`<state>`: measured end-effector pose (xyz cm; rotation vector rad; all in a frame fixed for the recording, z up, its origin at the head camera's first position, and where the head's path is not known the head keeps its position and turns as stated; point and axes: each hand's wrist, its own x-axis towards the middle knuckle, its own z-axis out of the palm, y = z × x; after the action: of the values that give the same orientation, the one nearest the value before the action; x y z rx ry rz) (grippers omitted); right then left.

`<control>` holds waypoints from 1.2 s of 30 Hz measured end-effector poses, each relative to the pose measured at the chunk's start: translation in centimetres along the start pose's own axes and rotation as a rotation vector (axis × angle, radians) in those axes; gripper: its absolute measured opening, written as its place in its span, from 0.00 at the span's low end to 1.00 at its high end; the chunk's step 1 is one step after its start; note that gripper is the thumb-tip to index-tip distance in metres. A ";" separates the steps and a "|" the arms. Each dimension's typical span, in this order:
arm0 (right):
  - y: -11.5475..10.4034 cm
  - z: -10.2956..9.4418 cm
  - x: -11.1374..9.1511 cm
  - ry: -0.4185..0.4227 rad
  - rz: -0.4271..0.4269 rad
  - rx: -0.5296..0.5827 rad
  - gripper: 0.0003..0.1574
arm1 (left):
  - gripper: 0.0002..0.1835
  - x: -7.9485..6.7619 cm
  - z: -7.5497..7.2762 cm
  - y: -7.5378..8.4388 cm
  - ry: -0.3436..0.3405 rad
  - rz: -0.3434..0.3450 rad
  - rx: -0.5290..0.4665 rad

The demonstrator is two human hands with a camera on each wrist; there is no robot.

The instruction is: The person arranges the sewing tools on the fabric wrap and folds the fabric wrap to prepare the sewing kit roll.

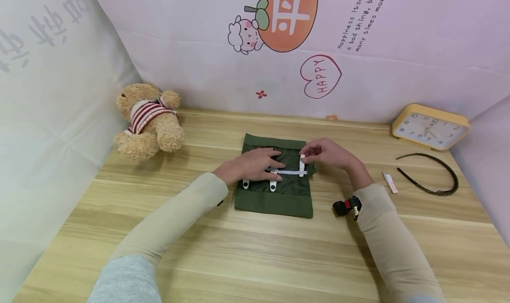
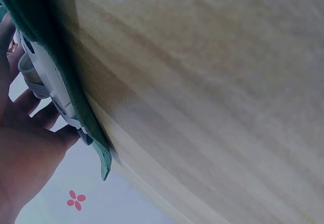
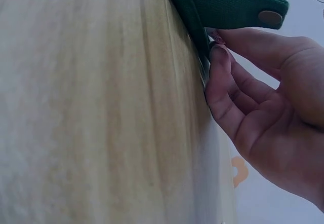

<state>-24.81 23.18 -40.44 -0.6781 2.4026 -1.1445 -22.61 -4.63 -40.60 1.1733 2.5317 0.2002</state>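
Observation:
A dark green cloth pouch point(image 1: 275, 203) lies spread on the table, with a white elastic band point(image 1: 288, 172) across its middle. Several slim white tools are on it, among them one white tool point(image 1: 272, 185) below the left fingers and another point(image 1: 245, 184) farther left. My left hand point(image 1: 255, 163) reaches over the pouch with its fingers spread. At the pouch's right edge my right hand point(image 1: 328, 153) pinches a slim white tool point(image 1: 302, 165), whose lower end is at the band. In the right wrist view a green strap point(image 3: 238, 8) with a snap sticks out beside the thumb.
On the right lie a small white-and-pink tool point(image 1: 390, 182) with a metal tip and a dark headband point(image 1: 442, 192). A yellow clock point(image 1: 430, 126) stands behind them. A teddy bear point(image 1: 149, 121) sits at the back left, against the printed white cloth point(image 1: 199, 72).

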 end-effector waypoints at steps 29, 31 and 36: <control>0.0 0.0 0.0 -0.042 0.006 0.017 0.05 | 0.31 -0.3 -0.1 0.2 0.006 0.006 0.003; 0.0 0.0 0.1 -0.048 0.000 0.015 0.05 | 0.31 -0.3 -0.2 0.2 0.002 0.004 0.001; 0.2 -0.1 0.3 -0.060 -0.015 0.013 0.06 | 0.31 -0.3 -0.1 0.3 -0.004 -0.001 0.005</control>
<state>-25.12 23.21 -40.60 -0.7170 2.3415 -1.1287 -22.29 -4.69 -40.32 1.1728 2.5309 0.1912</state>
